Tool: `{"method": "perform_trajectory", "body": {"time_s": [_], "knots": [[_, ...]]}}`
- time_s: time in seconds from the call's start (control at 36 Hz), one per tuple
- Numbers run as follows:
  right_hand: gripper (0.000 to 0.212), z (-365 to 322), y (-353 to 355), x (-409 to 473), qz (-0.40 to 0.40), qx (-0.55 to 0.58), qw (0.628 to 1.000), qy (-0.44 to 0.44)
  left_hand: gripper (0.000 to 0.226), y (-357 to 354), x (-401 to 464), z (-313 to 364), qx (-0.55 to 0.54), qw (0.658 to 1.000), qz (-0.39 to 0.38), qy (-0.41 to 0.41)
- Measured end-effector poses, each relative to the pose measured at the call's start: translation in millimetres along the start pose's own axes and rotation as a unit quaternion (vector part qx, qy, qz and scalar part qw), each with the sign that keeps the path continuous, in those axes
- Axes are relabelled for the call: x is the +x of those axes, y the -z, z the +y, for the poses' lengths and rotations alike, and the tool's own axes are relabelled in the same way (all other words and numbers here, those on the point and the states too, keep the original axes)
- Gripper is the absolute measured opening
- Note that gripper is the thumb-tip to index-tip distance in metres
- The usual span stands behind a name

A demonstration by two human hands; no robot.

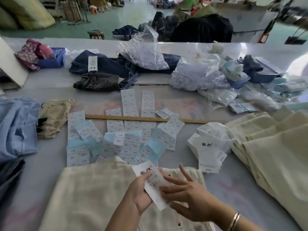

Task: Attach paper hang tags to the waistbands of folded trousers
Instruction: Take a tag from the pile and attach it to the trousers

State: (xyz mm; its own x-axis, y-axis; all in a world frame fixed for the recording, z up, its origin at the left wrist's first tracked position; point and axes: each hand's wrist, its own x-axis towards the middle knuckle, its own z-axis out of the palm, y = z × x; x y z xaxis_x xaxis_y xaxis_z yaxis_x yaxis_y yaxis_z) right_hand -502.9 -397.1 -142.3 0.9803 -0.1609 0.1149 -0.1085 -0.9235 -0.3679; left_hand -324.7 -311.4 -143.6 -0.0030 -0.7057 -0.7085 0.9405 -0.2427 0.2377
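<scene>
White hang tag (154,185) (black printed characters), slightly tilted.

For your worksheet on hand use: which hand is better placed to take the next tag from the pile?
Right. The right hand only rests open fingers on the tag and lies on the same side as the pile. The left hand grips the tag.

left hand (141,192) pinching hang tag (154,185) (white) — over cream trousers (93,189)
</scene>
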Motion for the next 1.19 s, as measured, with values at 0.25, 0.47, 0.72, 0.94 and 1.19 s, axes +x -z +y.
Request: {"method": "perform_trajectory", "body": {"time_s": [0.25, 0.47, 0.72, 0.94, 1.19], "knots": [[0.021, 168, 101, -15, 0.193, -0.111, 0.828, -0.515, 0.025, -12, 19, -5, 0.021, 0.998, 0.038, -0.036], [0.046, 201, 92, 15, -0.015, -0.190, 0.778, -0.599, 0.013, -37, 33, -12, 0.097, 0.990, 0.092, -0.040], [0.025, 205, 99, 13, 0.115, -0.187, 0.802, -0.555, 0.008, -32, 34, -5, 0.163, 0.979, 0.092, -0.083], [0.022, 143, 121, 29, 0.380, 0.517, 0.671, -0.371, 0.019, -40, 20, -9, 0.146, 0.985, -0.007, -0.087], [0.027, 34, 74, 69, 0.180, 0.656, 0.658, -0.323, 0.030, -32, 2, -10, 0.089, 0.974, -0.179, -0.107]]}}
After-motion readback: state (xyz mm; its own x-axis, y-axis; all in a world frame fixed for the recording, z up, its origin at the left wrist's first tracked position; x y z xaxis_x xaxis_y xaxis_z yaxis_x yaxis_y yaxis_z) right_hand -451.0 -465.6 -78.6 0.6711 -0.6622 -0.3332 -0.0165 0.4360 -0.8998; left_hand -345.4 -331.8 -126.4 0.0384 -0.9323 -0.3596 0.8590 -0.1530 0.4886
